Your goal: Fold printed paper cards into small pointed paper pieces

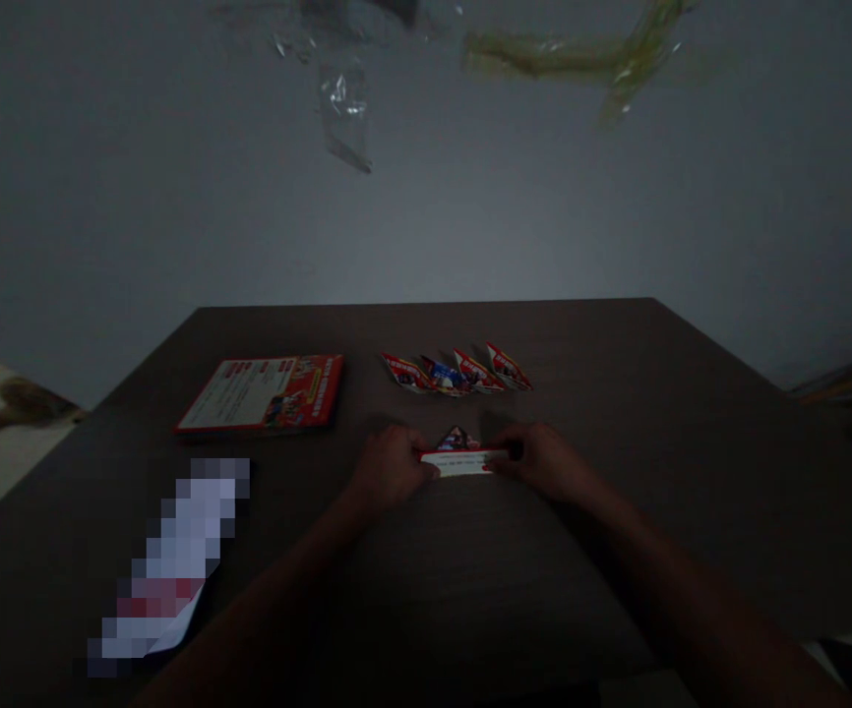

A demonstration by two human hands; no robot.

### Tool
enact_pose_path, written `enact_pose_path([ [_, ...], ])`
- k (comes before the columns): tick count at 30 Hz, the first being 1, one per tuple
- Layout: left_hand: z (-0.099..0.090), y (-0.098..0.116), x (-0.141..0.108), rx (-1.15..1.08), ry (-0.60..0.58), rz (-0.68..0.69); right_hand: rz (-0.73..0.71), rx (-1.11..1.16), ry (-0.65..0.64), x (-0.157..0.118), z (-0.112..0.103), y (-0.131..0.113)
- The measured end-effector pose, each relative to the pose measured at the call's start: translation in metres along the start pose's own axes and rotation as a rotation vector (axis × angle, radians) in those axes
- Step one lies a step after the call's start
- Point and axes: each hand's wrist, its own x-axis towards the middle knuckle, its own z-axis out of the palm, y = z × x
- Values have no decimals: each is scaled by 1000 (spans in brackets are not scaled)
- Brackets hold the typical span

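A partly folded printed paper sheet (pixel 457 462) is held low over the table in the middle of the head view, with a white text strip toward me and a dark picture peak behind it. My left hand (pixel 395 464) pinches its left end, thumb on the near strip. At the right end my right hand (pixel 542 460) grips it the same way, fingers closed. Just beyond lies a row of several folded paper pieces (pixel 456 376), red and blue with print, standing slightly tilted and close together.
To the left is a stack of red and white printed sheets (pixel 249 388). Nearer to me lies a pixelated, phone-like flat object (pixel 175 556). The brown table (pixel 580 344) meets a pale wall (pixel 426 226) bearing strips of tape (pixel 544 57).
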Motion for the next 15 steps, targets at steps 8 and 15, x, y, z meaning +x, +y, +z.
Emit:
enact_pose_path([
  [8, 1, -1, 0, 9, 80, 35, -9, -17, 11, 0, -1, 0],
  [15, 2, -2, 1, -101, 22, 62, -19, 15, 13, 0, 2, 4],
])
